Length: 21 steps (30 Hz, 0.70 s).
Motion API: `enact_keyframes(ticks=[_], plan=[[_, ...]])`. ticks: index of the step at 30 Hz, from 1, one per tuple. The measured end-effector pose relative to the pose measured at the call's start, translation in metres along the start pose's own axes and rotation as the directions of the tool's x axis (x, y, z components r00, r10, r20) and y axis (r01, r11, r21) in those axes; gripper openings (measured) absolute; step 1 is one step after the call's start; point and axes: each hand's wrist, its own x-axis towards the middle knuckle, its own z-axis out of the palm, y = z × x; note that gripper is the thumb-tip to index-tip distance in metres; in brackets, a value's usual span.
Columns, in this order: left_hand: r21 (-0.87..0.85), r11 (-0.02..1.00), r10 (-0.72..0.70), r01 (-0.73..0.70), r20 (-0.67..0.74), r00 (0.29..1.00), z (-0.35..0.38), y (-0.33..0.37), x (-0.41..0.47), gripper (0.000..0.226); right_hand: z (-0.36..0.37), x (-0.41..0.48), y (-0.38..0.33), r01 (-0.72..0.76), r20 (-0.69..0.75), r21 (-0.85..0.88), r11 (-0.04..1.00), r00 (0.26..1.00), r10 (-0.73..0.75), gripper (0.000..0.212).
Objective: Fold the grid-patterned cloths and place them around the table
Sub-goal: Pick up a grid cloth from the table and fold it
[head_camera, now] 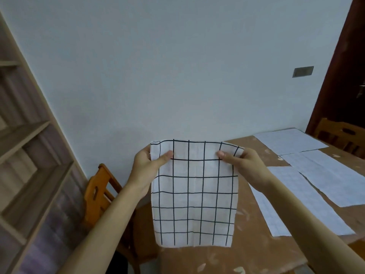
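From the head view, the left hand (pixel 147 165) and the right hand (pixel 242 165) each pinch a top corner of a grid-patterned cloth (pixel 194 194), thumbs on the near face and the other fingers hidden behind. Both grips are closed on the fabric. Between them the top edge runs nearly taut; below them the cloth hangs free in the air, above the near edge of the table (pixel 254 252).

It looks light and limp — a thin weave that would sag wherever it is not held, and not slippery or fragile. The corners are the sensible hold; to fold it, the lower corners below each grip likely need taking next.

Beyond the right hand, pale sheets (pixel 308 196) lie flat on the brown, mottled tabletop. Below the left hand stands a wooden chair (pixel 98 192) — outward of it a shelving unit (pixel 29 155), and a plain wall (pixel 177 66) behind everything.
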Motion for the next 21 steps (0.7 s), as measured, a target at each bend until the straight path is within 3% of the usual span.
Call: enact_keyframes(ticks=[3, 8, 11, 12, 21], plan=[[0.078, 0.997, 0.016, -0.015, -0.009, 1.0, 0.005, -0.002, 0.033, 0.022, -0.009, 0.037, 0.004, 0.03, -0.009, 0.067, 0.997, 1.0, -0.03, 0.069], [0.132, 0.991, 0.033, -0.025, -0.061, 0.998, 0.022, 0.004, 0.087, 0.024, -0.035, 0.092, 0.002, 0.047, -0.026, 0.152, 0.987, 0.999, -0.043, 0.079], [0.086, 0.996, 0.018, -0.012, -0.069, 0.997, 0.033, 0.004, 0.113, 0.027, -0.047, 0.113, 0.002, 0.011, -0.051, 0.208, 0.978, 0.999, -0.001, 0.03], [0.071, 0.997, 0.01, -0.005, -0.068, 0.998, 0.037, 0.003, 0.12, 0.028, -0.051, 0.118, 0.001, -0.008, -0.056, 0.211, 0.977, 0.998, 0.021, 0.023], [0.07, 0.997, -0.008, 0.01, -0.023, 1.0, 0.066, -0.005, 0.166, 0.033, -0.083, 0.151, 0.014, -0.032, -0.138, 0.189, 0.982, 0.989, 0.059, 0.049]])
